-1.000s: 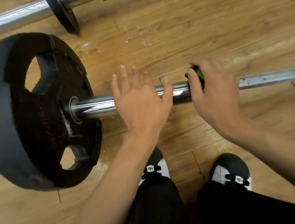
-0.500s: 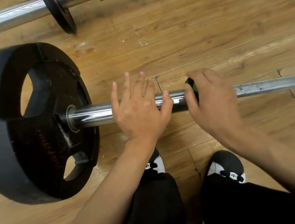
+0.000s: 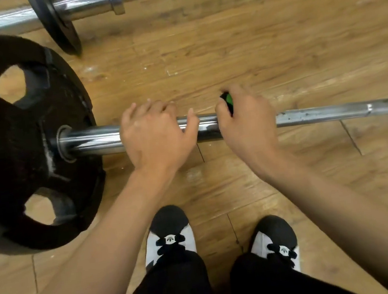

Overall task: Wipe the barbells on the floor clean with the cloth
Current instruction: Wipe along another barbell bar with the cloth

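A chrome barbell lies across the wooden floor, with a big black weight plate on its left end. My left hand grips the thick sleeve just right of the plate, fingers curled over the far side. My right hand wraps the bar a little further right and holds a black-and-green cloth against it; only a small bit of the cloth shows above my thumb.
A second barbell with a thin black plate lies along the top edge. My two black-and-white shoes stand just below the bar. Bare wooden floor stretches to the right.
My left hand, flat with straight fingers over the sleeve before, has curled its fingers around it. The right hand stays on the bar with the cloth.
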The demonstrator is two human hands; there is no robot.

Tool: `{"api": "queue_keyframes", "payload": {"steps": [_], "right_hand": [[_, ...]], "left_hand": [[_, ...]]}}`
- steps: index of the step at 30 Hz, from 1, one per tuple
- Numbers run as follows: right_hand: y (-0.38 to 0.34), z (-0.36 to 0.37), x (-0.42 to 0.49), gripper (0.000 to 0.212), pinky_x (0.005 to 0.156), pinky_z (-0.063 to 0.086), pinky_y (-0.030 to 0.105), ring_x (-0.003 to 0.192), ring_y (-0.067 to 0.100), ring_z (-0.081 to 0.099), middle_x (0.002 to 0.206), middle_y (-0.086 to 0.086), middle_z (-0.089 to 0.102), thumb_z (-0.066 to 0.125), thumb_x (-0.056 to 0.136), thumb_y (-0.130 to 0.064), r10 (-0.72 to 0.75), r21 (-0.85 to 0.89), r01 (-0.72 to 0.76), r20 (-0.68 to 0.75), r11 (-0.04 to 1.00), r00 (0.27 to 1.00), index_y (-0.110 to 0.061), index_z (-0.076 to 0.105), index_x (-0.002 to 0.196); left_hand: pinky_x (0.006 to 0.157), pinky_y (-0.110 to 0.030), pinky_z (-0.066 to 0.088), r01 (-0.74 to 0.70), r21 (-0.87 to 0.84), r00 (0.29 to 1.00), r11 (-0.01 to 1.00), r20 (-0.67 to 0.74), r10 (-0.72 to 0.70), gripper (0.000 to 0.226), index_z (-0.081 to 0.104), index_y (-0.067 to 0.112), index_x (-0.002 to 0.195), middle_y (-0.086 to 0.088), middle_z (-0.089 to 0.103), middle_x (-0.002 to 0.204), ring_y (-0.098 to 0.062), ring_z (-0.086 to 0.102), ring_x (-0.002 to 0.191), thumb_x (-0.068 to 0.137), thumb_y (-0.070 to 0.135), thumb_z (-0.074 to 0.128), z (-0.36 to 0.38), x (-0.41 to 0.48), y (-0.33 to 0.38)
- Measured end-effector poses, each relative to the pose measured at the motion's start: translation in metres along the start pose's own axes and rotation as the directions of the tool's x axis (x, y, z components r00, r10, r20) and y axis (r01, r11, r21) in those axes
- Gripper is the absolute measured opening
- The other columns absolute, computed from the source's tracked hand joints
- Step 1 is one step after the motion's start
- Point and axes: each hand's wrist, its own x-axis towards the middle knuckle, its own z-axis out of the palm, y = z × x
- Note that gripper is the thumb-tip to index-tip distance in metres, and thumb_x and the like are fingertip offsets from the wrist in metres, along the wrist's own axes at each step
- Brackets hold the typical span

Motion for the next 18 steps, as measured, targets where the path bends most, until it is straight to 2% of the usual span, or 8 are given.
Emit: {"api": "queue_keyframes", "payload": {"steps": [3,5,7,11,12,14,16,18], "right_hand": [[0.003,0.012,-0.029,0.039,0.109,0.043,0.047,0.134,0.038,0.053,0.144,0.019,0.056,0.048,0.107,-0.018,-0.162,-0.078,0.152,-0.14,0.985,0.977,-0.002,0.057,0.141],[0.017,0.012,-0.039,0.045,0.123,0.031,0.05,0.15,0.038,0.036,0.158,0.02,0.043,0.048,0.109,-0.018,-0.289,-0.139,0.273,-0.117,0.952,0.95,-0.001,0.047,0.151],[0.023,0.009,-0.017,0.046,0.125,0.027,0.051,0.149,0.035,0.039,0.156,0.02,0.046,0.048,0.108,-0.021,-0.317,-0.132,0.301,-0.122,0.944,0.941,-0.002,0.048,0.15],[0.01,0.015,0.046,0.041,0.122,0.03,0.047,0.118,0.035,0.061,0.12,0.016,0.068,0.046,0.101,-0.024,-0.076,-0.016,0.075,-0.145,0.997,0.986,-0.002,0.062,0.131],[0.007,0.017,0.049,0.04,0.12,0.033,0.048,0.117,0.035,0.06,0.12,0.016,0.067,0.046,0.102,-0.023,-0.052,0.018,0.056,-0.162,0.998,0.985,-0.002,0.061,0.132],[0.008,0.026,0.036,0.041,0.119,0.037,0.051,0.133,0.035,0.053,0.14,0.019,0.058,0.047,0.107,-0.019,-0.101,0.041,0.113,-0.223,0.993,0.969,-0.001,0.053,0.143],[0.015,0.035,0.018,0.044,0.124,0.031,0.049,0.15,0.038,0.036,0.158,0.023,0.041,0.047,0.11,-0.015,-0.216,-0.021,0.218,-0.258,0.976,0.942,0.001,0.045,0.151],[0.023,0.038,0.023,0.047,0.127,0.025,0.05,0.153,0.038,0.03,0.162,0.024,0.035,0.047,0.11,-0.016,-0.27,-0.071,0.26,-0.235,0.963,0.934,0.0,0.041,0.153]], "left_hand": [[0.111,-0.043,0.039,-0.051,-0.033,0.997,0.998,-0.061,0.049,0.057,0.077,0.011,0.118,-0.01,0.077,0.119,-0.029,0.065,0.126,0.102,0.052,0.042,0.005,0.015,-0.006],[0.117,-0.046,0.035,-0.121,-0.065,0.985,0.991,-0.133,0.112,0.052,0.072,0.009,0.128,-0.012,0.071,0.132,-0.031,0.057,0.137,0.102,0.047,0.049,0.008,0.017,-0.009],[0.118,-0.05,0.032,-0.161,-0.086,0.975,0.983,-0.171,0.145,0.05,0.069,0.01,0.133,-0.012,0.067,0.139,-0.032,0.053,0.14,0.101,0.044,0.052,0.01,0.014,-0.008],[0.117,-0.052,0.029,-0.145,-0.038,0.981,0.989,-0.133,0.139,0.051,0.063,0.016,0.141,-0.011,0.058,0.151,-0.033,0.047,0.144,0.103,0.045,0.047,0.014,0.023,-0.004],[0.118,-0.053,0.028,-0.135,-0.04,0.983,0.99,-0.128,0.129,0.05,0.065,0.017,0.14,-0.01,0.058,0.151,-0.033,0.046,0.145,0.103,0.046,0.046,0.015,0.03,-0.003],[0.12,-0.053,0.027,-0.116,-0.041,0.988,0.992,-0.11,0.111,0.049,0.068,0.017,0.136,-0.009,0.06,0.149,-0.032,0.046,0.146,0.104,0.046,0.044,0.017,0.042,-0.004],[0.121,-0.053,0.027,-0.114,-0.045,0.988,0.992,-0.108,0.109,0.049,0.069,0.017,0.134,-0.009,0.064,0.144,-0.032,0.048,0.145,0.104,0.046,0.043,0.021,0.054,-0.005],[0.121,-0.052,0.028,-0.112,-0.048,0.989,0.993,-0.1,0.107,0.05,0.071,0.017,0.132,-0.007,0.068,0.137,-0.031,0.05,0.143,0.104,0.047,0.042,0.025,0.065,-0.006]]}}
